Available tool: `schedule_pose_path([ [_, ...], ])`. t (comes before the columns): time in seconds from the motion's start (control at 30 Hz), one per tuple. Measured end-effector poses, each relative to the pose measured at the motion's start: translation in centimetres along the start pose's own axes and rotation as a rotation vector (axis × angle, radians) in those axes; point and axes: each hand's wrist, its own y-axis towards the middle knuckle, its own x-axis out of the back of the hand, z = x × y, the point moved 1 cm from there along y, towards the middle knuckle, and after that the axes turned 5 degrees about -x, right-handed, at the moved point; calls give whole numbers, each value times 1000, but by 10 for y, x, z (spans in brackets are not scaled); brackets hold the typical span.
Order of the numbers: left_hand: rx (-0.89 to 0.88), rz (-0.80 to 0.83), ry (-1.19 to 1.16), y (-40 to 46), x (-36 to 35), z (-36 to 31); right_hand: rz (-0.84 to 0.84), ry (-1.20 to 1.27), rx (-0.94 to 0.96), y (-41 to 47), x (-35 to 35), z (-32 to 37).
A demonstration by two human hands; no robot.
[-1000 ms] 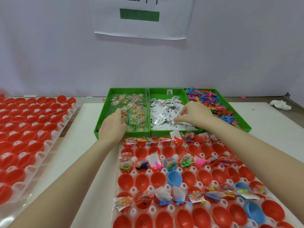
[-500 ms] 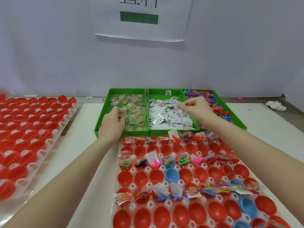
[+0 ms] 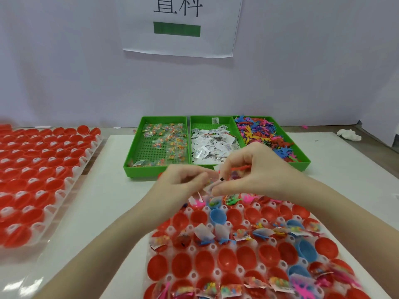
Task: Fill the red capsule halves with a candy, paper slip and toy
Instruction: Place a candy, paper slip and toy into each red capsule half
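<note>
My left hand [image 3: 177,186] and my right hand [image 3: 259,169] meet above the far rows of the capsule tray [image 3: 212,247]. The left fingers pinch a small clear candy packet [image 3: 207,181]. The right hand pinches a white paper slip [image 3: 210,187] and has an orange toy [image 3: 241,168] tucked under its curled fingers. Below them, several red capsule halves [image 3: 226,258] are empty and others hold candy, slips and toys. The rows under my hands are hidden.
Three green trays stand behind: candy [image 3: 159,145], paper slips [image 3: 212,145], coloured toys [image 3: 269,139]. A second rack of empty red halves [image 3: 32,169] lies at the left. Some blue halves [image 3: 218,215] sit among the red ones. A crumpled white wad [image 3: 348,134] lies far right.
Both hands have drawn back from the green trays towards me and come together over the capsule tray, now carrying a candy packet, a slip and a toy.
</note>
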Motion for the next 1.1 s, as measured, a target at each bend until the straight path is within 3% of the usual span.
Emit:
schedule_pose_path([
  [0.2,42,48,-142,-34,-16,-16,-101,-125,25,-23,-5,7],
  [0.4,134,5,-371,-53,-21,-15,-139,199,-21,-55,-10,6],
  [0.57,170,-27,-293,-64,-29,-17,-73,350,-139,-77,-18,6],
  [0.7,142,-59,-275,-73,-37,-27,-88,313,-48,-96,-17,14],
  [0.9,9,-109,-175,-84,-50,-42,-303,558,-49,-116,-19,22],
  [1.1,-36,-26,-154,-96,-54,-48,-183,350,45,-129,-13,30],
])
